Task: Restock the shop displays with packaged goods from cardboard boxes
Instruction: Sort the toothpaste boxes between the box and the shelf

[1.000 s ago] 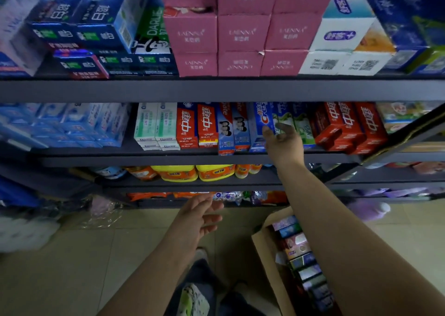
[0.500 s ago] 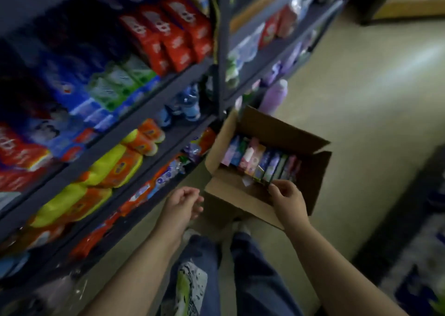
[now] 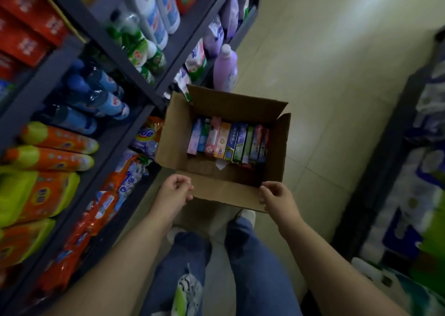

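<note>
A second ago the right hand (image 3: pixel 277 196) was up at the toothpaste shelf; now the person has turned away from it and looks down at the cardboard box (image 3: pixel 224 147) on the floor beside the shelving (image 3: pixel 134 57). Both hands hang at the near flap, empty. The right hand's fingers are curled against the flap's corner, though I cannot tell if they grip it. The left hand (image 3: pixel 174 191), loosely curled, holds nothing, just short of the flap. A row of toothpaste cartons (image 3: pixel 228 139) stands upright in the box, with bare space at its near end. Another carton looks due to come out.
</note>
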Demonstrator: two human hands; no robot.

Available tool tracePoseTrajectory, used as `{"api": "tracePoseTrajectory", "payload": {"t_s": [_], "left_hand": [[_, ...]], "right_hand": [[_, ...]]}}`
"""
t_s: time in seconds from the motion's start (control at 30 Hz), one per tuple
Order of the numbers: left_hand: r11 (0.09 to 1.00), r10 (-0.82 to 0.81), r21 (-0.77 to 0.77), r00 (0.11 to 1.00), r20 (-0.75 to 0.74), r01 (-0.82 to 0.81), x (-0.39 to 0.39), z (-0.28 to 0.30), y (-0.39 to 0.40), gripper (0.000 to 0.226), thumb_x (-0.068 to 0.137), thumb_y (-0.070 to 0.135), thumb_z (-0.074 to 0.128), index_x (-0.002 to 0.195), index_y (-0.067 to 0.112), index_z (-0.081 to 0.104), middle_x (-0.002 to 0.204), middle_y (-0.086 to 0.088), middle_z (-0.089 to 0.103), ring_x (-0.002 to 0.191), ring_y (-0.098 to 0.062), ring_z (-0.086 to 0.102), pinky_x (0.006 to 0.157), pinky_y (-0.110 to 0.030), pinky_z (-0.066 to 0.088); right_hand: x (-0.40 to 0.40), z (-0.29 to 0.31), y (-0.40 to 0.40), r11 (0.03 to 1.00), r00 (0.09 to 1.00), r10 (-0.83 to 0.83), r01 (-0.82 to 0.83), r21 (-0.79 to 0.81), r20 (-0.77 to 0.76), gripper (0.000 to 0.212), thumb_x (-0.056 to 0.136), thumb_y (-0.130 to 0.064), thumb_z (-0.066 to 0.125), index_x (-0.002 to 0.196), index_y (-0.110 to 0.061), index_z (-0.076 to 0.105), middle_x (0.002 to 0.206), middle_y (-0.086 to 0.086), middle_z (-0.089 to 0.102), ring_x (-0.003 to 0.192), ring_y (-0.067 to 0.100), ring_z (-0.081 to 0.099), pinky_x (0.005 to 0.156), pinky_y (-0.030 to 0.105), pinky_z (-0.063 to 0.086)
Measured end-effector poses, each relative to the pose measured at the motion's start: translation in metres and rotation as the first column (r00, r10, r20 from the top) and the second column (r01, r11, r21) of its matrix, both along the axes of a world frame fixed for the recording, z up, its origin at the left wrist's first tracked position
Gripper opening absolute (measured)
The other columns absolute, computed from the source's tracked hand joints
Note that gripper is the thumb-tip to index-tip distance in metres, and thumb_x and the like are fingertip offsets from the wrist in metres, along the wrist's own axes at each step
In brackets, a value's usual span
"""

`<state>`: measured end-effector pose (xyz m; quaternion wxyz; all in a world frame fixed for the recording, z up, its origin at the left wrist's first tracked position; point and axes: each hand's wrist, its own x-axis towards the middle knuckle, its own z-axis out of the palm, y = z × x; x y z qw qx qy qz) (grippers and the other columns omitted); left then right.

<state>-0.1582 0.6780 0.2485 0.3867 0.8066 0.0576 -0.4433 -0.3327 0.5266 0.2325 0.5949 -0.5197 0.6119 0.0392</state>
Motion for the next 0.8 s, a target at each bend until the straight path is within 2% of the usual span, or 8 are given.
{"api": "tracePoseTrajectory", "payload": {"t_s": [0.13,0.3,0.4,0.5,0.57,0.63,0.73,0.8], "left_hand": [[0.999,-0.031,0.015,0.999,0.012,0.031,0.002,-0.029,-0.021,0.016,0.097,0.01,0.047,0.086,0.018,0.054,0.089,-0.003,0.06,0.067,-0.014,0.056,0.057,-0.022,0.04],[0.997,-0.069,0.018,0.997,0.013,0.069,0.023,-0.094,-0.042,0.015,0.097,0.012,0.047,0.087,0.021,0.055,0.091,-0.002,0.061,0.07,-0.014,0.057,0.063,-0.023,0.042],[0.993,-0.118,-0.019,0.993,0.029,0.118,0.042,-0.158,-0.056,0.017,0.097,0.011,0.048,0.087,0.023,0.053,0.093,-0.003,0.06,0.071,-0.013,0.056,0.063,-0.022,0.042],[0.983,-0.172,-0.054,0.984,0.052,0.175,0.061,-0.235,-0.07,0.021,0.096,0.007,0.048,0.084,0.023,0.052,0.091,-0.005,0.058,0.067,-0.012,0.054,0.063,-0.022,0.043],[0.977,-0.196,-0.069,0.978,0.074,0.201,0.073,-0.293,-0.077,0.022,0.095,0.007,0.05,0.082,0.024,0.051,0.088,-0.005,0.056,0.065,-0.013,0.054,0.063,-0.024,0.044],[0.968,-0.238,-0.048,0.964,0.123,0.245,0.085,-0.35,-0.084,0.02,0.093,0.01,0.054,0.082,0.025,0.05,0.082,0.0,0.054,0.071,-0.017,0.057,0.068,-0.028,0.046],[0.957,-0.286,0.018,0.938,0.196,0.288,0.105,-0.425,-0.094,0.012,0.09,0.014,0.06,0.097,0.018,0.051,0.09,0.004,0.055,0.089,-0.019,0.055,0.082,-0.031,0.044],[0.946,-0.324,0.071,0.927,0.191,0.316,0.115,-0.465,-0.103,0.037,0.087,0.02,0.065,0.119,0.012,0.046,0.109,-0.001,0.053,0.098,-0.017,0.052,0.082,-0.028,0.04]], "right_hand": [[0.004,-0.032,-0.017,1.0,1.0,0.002,-0.002,0.031,-0.005,0.016,0.095,-0.02,0.055,0.11,-0.015,0.058,0.092,0.002,0.062,0.075,0.012,0.059,0.059,0.02,0.042],[0.028,-0.1,-0.026,1.0,0.999,0.019,-0.019,0.013,-0.034,0.017,0.094,-0.023,0.057,0.111,-0.02,0.058,0.096,-0.001,0.063,0.082,0.013,0.062,0.063,0.021,0.045],[0.054,-0.168,-0.028,0.999,0.998,0.042,-0.043,-0.005,-0.046,0.019,0.093,-0.025,0.058,0.112,-0.021,0.058,0.101,-0.002,0.063,0.091,0.015,0.063,0.076,0.03,0.053],[0.085,-0.25,-0.032,0.998,0.996,0.06,-0.061,-0.019,-0.061,0.023,0.092,-0.025,0.059,0.114,-0.018,0.06,0.105,0.002,0.064,0.097,0.019,0.063,0.088,0.039,0.054],[0.103,-0.308,-0.039,0.993,0.991,0.093,-0.099,-0.068,-0.093,0.023,0.092,-0.025,0.06,0.112,-0.014,0.061,0.103,0.001,0.065,0.094,0.018,0.062,0.083,0.035,0.053],[0.121,-0.358,-0.047,0.978,0.98,0.155,-0.171,-0.123,-0.129,0.024,0.092,-0.024,0.058,0.114,-0.013,0.059,0.102,-0.001,0.062,0.089,0.014,0.058,0.073,0.026,0.045],[0.146,-0.424,-0.054,0.947,0.962,0.251,-0.267,-0.179,-0.108,0.029,0.094,-0.022,0.057,0.12,-0.01,0.056,0.103,0.002,0.06,0.089,0.014,0.055,0.07,0.022,0.039],[0.161,-0.459,-0.052,0.928,0.951,0.296,-0.309,-0.211,-0.09,0.031,0.094,-0.022,0.057,0.121,-0.009,0.055,0.106,0.007,0.062,0.092,0.018,0.057,0.071,0.022,0.039]]}}
